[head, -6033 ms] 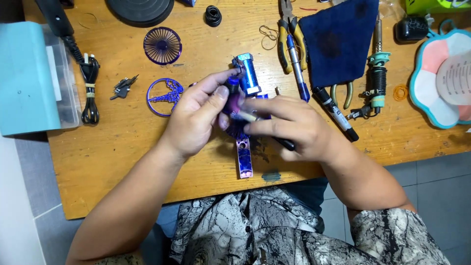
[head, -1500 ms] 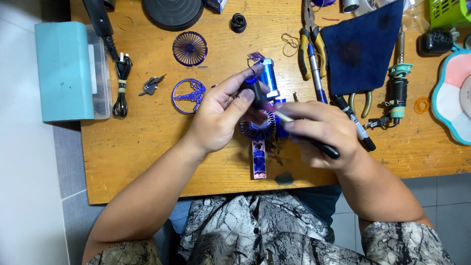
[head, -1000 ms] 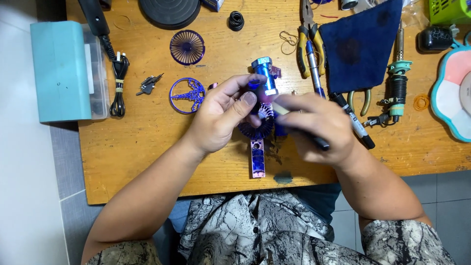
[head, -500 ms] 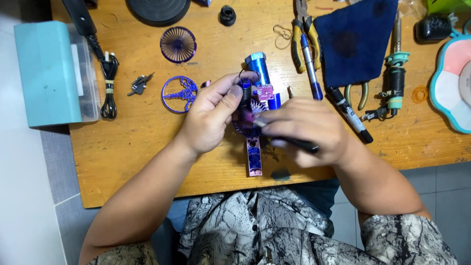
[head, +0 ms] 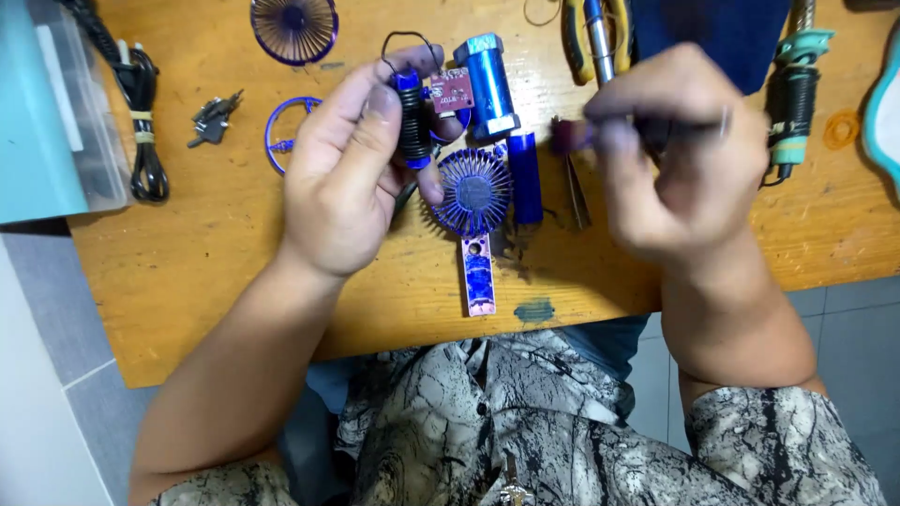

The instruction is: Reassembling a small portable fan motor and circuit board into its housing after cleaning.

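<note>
Closest to the camera at the bottom of the frame is the patterned shirt (head: 525,422), both forearms coming up from it. Just past the wooden table (head: 187,272) edge, bottom centre, there's a small blue fan head (head: 473,192) lying flat with its handle piece (head: 478,276) pointing down toward the person.

Left hand (head: 352,173), centre left, is wrapped around a little dark ribbed part with blue ends (head: 412,122), pinched between thumb and fingers. A small red circuit board (head: 453,89) and a blue cylinder (head: 487,80) hang right beside it.

Right hand (head: 680,155), centre right, is blurry but closed tight around a thin dark tool (head: 689,126).

Further back: a blue ring grille (head: 281,131), small keys (head: 214,117), a coiled black cable (head: 141,122) on the left, a round purple grille (head: 293,26) up top, and a soldering iron (head: 795,89) upper right.
</note>
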